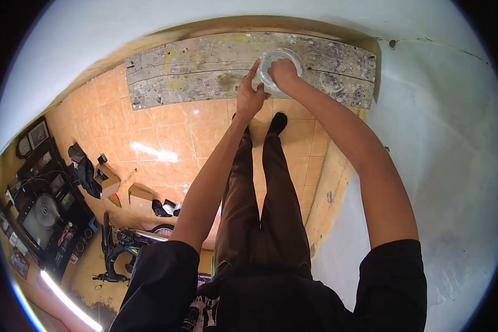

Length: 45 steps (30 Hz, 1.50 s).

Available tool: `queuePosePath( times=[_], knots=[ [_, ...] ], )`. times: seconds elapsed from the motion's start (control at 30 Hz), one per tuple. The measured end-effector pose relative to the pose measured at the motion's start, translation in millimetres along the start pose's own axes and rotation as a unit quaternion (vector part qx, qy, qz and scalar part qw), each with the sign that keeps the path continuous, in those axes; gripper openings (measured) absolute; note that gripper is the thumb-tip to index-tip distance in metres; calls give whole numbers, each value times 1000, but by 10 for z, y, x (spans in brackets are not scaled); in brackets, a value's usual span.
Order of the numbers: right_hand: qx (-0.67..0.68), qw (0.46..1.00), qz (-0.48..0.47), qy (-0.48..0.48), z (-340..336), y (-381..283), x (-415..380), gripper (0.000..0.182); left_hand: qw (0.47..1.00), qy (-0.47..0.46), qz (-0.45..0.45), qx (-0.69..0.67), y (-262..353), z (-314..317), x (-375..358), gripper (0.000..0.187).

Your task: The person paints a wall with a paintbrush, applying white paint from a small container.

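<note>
A round, whitish container (294, 57) stands on a paint-spattered wooden plank bench (188, 69) near the top of the view. My left hand (252, 94) is at the container's left side, fingers apart, with the fingertips against its rim and wall. Over the container's opening is my right hand (283, 73), its fingers curled and pointing down inside. What the right fingers hold, if anything, is hidden by the hand.
Orange floor tiles (171, 138) lie below the bench. A pale wall (426, 138) rises on the right. At the lower left are cardboard boxes (140, 199), a bicycle (116, 246) and a black cabinet (77, 213) with a fan.
</note>
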State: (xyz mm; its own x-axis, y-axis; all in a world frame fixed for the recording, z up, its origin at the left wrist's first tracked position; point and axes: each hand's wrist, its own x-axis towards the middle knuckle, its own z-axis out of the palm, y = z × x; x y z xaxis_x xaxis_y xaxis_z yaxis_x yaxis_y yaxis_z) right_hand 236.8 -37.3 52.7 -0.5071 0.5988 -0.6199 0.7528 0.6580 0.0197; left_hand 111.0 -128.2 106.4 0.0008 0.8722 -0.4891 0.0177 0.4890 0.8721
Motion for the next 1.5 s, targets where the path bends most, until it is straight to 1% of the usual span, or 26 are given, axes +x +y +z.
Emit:
queuePosePath(
  times=[0.07, 0.17, 0.27, 0.37, 0.47, 0.57, 0.67, 0.77, 0.87, 0.9, 0.97, 1.07, 1.17, 1.23, 1.3, 1.37, 1.47, 1.5],
  knots=[
    [69, 997, -17, 31, -136, 9, -152, 14, 1000, 8, 15, 1, -50, 12, 20, 73],
    [85, 995, -22, 38, -76, 27, -127, 12, 1000, 12, 29, -4, -79, 27, 31, 73],
    [147, 989, 11, 18, -203, -11, -131, 14, 1000, 7, 29, 5, -12, 26, 8, 73],
    [192, 980, 47, 27, -275, -57, -156, 15, 998, 11, 49, 42, -101, 12, 45, 74],
    [233, 969, 82, -14, -388, -4, -198, 22, 1000, -3, 13, 12, -39, -5, 13, 74],
    [269, 950, 131, 88, -186, 10, -138, 30, 999, 9, 29, 23, -96, 8, 34, 74],
    [270, 946, 159, 87, -486, 9, -391, 35, 1000, 3, 14, 12, -18, 7, -6, 74],
    [263, 948, 121, 130, -279, 31, -419, 33, 999, 37, -15, 11, 65, 43, -34, 73],
    [259, 952, 112, 115, -370, 101, -639, 33, 994, 53, 53, 82, -169, 26, 23, 74],
    [284, 942, 129, 120, -362, 112, -732, 34, 990, 53, 76, 103, -258, 4, 34, 74],
    [329, 920, 165, 136, -287, 168, -923, 36, 980, 53, 130, 143, -317, -35, 105, 75],
    [406, 874, 188, 192, -182, 191, -1304, 39, 954, 63, 77, 283, 177, -59, -57, 76],
    [534, 811, 190, 145, -46, 202, -1538, 40, 970, 66, 62, 227, 428, -40, -161, 76],
    [586, 767, 189, 183, 388, 97, -1519, 38, 972, 72, 76, 209, 449, -51, -212, 73],
    [665, 701, 194, 172, 468, 25, -1589, 37, 972, 79, 90, 204, 409, -64, -274, 69],
    [763, 605, 201, 110, 284, -93, -1727, 36, 970, 86, 96, 205, 353, -95, -364, 64],
    [799, 552, 193, 143, 304, -266, -1783, 38, 975, 76, 121, 167, 120, -169, -428, 57],
    [810, 531, 198, 152, 266, -322, -1815, 38, 978, 55, 103, 171, 40, -212, -437, 56]
  ],
)
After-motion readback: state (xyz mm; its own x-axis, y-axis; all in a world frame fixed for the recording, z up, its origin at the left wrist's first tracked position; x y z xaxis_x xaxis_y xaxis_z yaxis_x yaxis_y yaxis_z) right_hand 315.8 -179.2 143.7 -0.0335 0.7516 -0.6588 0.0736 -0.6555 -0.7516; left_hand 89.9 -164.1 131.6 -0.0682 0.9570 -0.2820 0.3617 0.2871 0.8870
